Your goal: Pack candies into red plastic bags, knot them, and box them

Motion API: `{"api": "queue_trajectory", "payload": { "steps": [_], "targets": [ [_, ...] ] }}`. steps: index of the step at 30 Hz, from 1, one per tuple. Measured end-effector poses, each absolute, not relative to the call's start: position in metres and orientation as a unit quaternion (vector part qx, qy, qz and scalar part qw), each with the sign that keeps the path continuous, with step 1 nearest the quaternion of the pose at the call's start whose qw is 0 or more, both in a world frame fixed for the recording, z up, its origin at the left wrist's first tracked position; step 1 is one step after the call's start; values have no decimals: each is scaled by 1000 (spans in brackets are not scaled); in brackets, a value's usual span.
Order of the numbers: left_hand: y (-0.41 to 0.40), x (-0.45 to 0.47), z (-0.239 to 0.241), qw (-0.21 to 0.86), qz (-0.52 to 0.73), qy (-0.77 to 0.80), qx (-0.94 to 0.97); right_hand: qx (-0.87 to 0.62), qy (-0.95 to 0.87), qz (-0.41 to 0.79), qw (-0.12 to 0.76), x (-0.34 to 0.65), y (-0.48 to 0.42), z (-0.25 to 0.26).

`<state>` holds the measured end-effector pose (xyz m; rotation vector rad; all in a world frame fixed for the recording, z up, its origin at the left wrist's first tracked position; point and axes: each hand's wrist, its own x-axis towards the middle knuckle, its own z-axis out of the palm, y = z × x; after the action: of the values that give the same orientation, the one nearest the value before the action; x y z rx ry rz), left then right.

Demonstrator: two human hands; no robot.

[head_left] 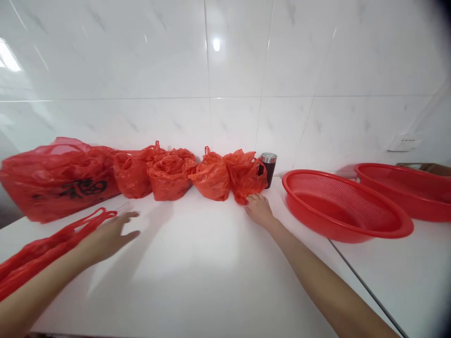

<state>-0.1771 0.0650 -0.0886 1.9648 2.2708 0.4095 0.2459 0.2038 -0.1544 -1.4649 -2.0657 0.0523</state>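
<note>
On the white table, my right hand (260, 210) is at the foot of the rightmost red plastic bag (244, 173), fingers bent against its lower edge. That bag stands upright with a crumpled top; its contents are hidden. To the left, my left hand (109, 234) hovers with thumb and fingers apart and nothing in it. Beside and partly behind the left forearm lie flattened red plastic bags (52, 241) with looped handles. More filled red bags stand along the wall: one (211, 178) next to the rightmost, a wider one (171, 180), and a smaller one (132, 176).
A large red bag (63, 183) with a black character stands at the far left. Behind the rightmost bag is a dark tumbler (269, 169) with a silver lid. Right of it sit a red mesh basket (299, 206) and another red basin (398, 195). A seam (362, 281) crosses the tabletop.
</note>
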Motion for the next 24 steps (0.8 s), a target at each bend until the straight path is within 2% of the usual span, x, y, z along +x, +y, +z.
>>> {"api": "queue_trajectory", "payload": {
  "steps": [3, 7, 12, 13, 16, 18, 20, 24],
  "targets": [
    [83, -121, -93, 121, 118, 690, 703, -530, -779, 27, 333, 246, 192, -144],
    [96, -53, -103, 231, 171, 632, 720, -499, -789, 68, 352, 244, 159, -123],
    [95, 10, -131, 300, 214, 597, 712, -317, -818, 375, 298, 248, 119, -94],
    [94, 18, -138, 303, 224, 591, 713, -332, -805, 373, 320, 252, 117, -90],
    [90, 30, -156, 297, 251, 582, 714, -497, -740, 222, 394, 270, 127, -90],
    [88, 30, -162, 290, 265, 585, 709, -588, -701, 179, 362, 284, 136, -98],
    [85, 27, -162, 287, 283, 592, 698, -622, -695, 209, 293, 295, 139, -110],
    [59, 24, -154, 281, 361, 615, 642, -589, -720, 280, 238, 294, 119, -126]
  ]
}}
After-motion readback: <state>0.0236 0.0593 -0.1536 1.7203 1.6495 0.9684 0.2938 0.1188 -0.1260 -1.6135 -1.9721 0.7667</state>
